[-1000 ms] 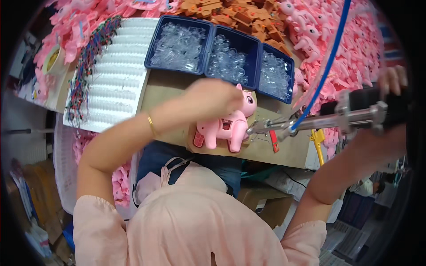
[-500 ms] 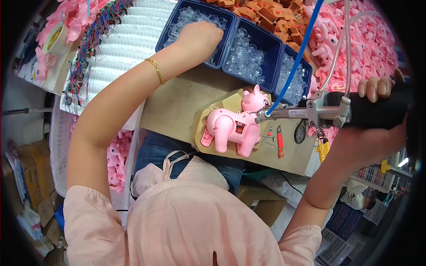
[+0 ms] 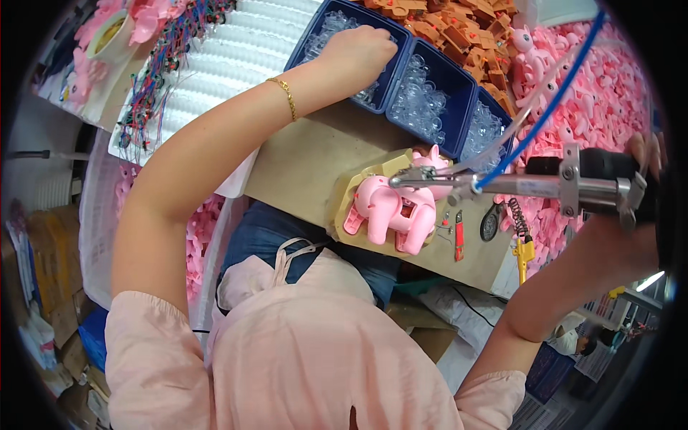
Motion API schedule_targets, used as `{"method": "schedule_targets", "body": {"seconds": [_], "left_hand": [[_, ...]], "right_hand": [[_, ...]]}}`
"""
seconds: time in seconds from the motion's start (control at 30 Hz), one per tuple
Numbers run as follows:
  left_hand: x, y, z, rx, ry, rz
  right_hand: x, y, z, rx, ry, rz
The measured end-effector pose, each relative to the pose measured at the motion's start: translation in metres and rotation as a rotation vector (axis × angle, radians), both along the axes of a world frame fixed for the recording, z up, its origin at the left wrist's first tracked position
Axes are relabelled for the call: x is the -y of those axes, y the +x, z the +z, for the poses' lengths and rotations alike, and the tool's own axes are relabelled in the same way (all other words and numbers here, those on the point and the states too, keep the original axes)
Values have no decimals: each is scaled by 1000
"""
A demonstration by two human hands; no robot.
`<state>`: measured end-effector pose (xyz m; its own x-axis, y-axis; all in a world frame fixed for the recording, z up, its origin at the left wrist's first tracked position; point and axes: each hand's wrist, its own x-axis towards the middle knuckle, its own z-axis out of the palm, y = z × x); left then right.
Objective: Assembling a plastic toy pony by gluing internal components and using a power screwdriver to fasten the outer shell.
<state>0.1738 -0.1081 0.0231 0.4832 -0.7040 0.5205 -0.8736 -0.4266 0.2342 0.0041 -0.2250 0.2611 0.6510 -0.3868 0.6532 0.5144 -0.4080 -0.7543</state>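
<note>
My left hand (image 3: 362, 61) reaches into the left compartment of a row of blue bins (image 3: 389, 89), over small clear plastic pieces (image 3: 331, 32). Its fingers are curled downward and what they hold, if anything, is hidden. My right hand (image 3: 645, 154) is wrapped round the black grip of a screwdriver-like powered tool (image 3: 537, 186) with a metal shaft, a blue hose and a clear tube. The tool's tip stands over the body of a pink plastic pony toy (image 3: 387, 218). The pony lies on its side in a yellowish holder (image 3: 340, 208), with an opening in its belly showing.
A red cutter (image 3: 459, 240), small metal bits and a black oval piece (image 3: 489, 222) lie right of the holder. Orange-brown parts (image 3: 459, 36) and pink pony pieces (image 3: 580, 100) are heaped behind. White foam sheets (image 3: 215, 79) and coloured wires (image 3: 168, 64) are at left.
The tool has shifted left, bringing its tip from beside the pony's neck to over its body. My left hand stays in the same compartment. The whole view has shifted slightly.
</note>
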Motion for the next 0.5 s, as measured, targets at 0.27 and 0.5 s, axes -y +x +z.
{"method": "schedule_targets", "body": {"seconds": [0.27,0.5], "left_hand": [[-70,-95,55,-574,-266,-69],[-97,-212,8,-297,-263,-336]], "right_hand": [[-5,10,-26,-57,270,258],[-21,-4,-36,-121,192,222]]}}
